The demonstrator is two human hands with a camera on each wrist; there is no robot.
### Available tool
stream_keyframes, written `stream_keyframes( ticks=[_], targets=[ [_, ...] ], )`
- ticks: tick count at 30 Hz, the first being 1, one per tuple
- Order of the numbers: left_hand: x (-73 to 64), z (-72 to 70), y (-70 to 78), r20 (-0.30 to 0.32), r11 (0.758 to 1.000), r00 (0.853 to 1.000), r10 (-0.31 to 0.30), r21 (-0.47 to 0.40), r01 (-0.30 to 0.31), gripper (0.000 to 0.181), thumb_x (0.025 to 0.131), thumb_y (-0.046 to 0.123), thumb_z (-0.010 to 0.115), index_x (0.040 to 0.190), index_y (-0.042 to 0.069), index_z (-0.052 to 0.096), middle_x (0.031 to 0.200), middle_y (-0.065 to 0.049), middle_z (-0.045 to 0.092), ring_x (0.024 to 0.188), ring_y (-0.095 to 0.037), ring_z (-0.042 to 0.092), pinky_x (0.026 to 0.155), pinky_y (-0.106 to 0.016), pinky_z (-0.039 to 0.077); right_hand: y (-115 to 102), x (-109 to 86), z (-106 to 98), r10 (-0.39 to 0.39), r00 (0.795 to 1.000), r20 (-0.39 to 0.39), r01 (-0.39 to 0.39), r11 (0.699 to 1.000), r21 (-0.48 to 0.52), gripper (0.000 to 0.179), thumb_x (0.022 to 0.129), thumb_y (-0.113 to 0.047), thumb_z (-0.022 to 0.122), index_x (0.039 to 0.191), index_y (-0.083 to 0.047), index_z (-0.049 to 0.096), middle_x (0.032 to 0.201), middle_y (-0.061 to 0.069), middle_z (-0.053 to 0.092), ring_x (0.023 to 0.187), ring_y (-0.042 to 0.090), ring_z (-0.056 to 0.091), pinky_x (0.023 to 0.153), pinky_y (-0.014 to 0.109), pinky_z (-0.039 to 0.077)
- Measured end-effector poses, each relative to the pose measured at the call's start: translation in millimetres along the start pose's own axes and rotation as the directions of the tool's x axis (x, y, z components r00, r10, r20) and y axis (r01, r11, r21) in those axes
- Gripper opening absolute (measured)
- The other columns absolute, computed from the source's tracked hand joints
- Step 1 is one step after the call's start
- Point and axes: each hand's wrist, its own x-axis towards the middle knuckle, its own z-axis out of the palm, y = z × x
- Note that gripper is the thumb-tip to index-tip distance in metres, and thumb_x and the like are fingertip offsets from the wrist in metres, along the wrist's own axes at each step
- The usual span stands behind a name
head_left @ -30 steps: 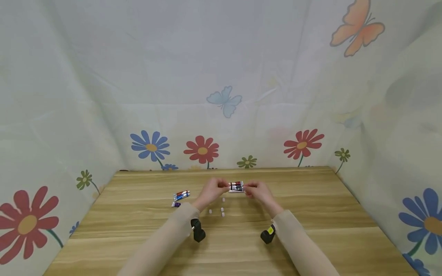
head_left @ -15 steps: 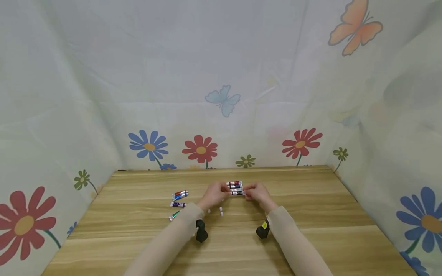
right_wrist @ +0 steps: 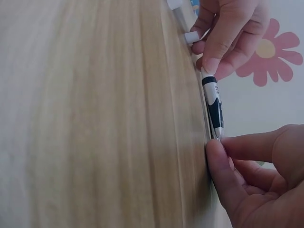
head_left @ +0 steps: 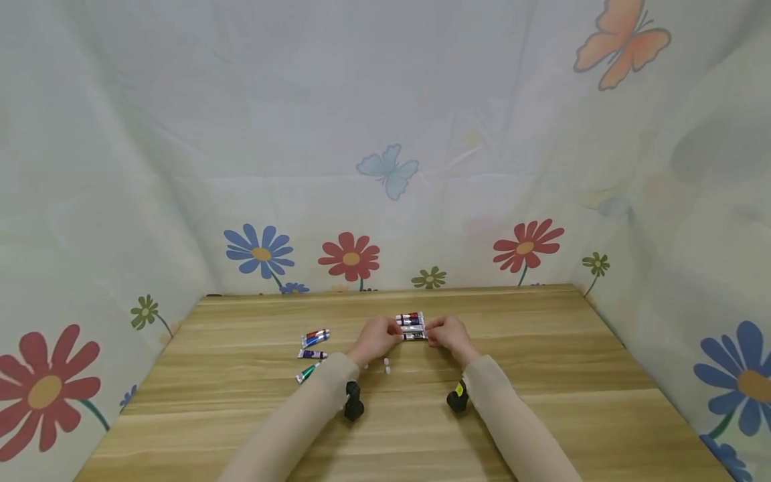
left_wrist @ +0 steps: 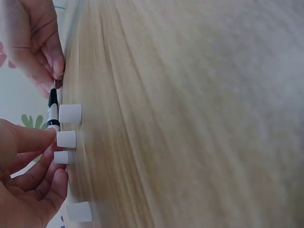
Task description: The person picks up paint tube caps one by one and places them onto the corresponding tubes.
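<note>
Near the back of the table, a dark-and-white paint tube (head_left: 414,337) lies crosswise between the two hands, nearest in a row of paint tubes (head_left: 410,321) with red, dark blue and pale labels. My left hand (head_left: 377,339) pinches its white cap end between thumb and fingers. At the flat crimped end, my right hand (head_left: 452,337) pinches it with thumb and forefinger. The right wrist view shows this tube (right_wrist: 213,104) close along the tabletop, with the right hand (right_wrist: 259,173) below and the left hand (right_wrist: 232,38) above.
Left of the hands lie a red and a blue tube (head_left: 315,338) together, a purple tube (head_left: 312,354) and a green tube (head_left: 308,373), partly behind the left sleeve. Several small white caps (left_wrist: 70,114) stand near the left hand. A flowered cloth hangs behind the wooden table (head_left: 518,402).
The held tube has come down toward me, from overlapping the others to the near side of their row. The left forearm has shifted right, uncovering the green tube and more of the purple one.
</note>
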Motion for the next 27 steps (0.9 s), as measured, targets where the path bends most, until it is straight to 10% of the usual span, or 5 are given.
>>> stream_keyframes(
  ticks=[27],
  targets=[
    [-7.1,-21.4,-6.8,0.032,0.994,0.996,-0.088,-0.061,0.090,0.005,0.091,0.008,0.072,0.091,0.004,0.069,0.083,-0.003,0.065,0.075,-0.016,0.056,0.070,-0.033,0.048,2.5,0.7,-10.2,-0.048,0.999,-0.014,0.047,0.997,-0.061,0.011,0.089,0.004,0.066,0.097,0.011,0.069,0.081,0.011,0.067,0.064,0.015,0.063,0.061,0.027,0.056]
  ],
)
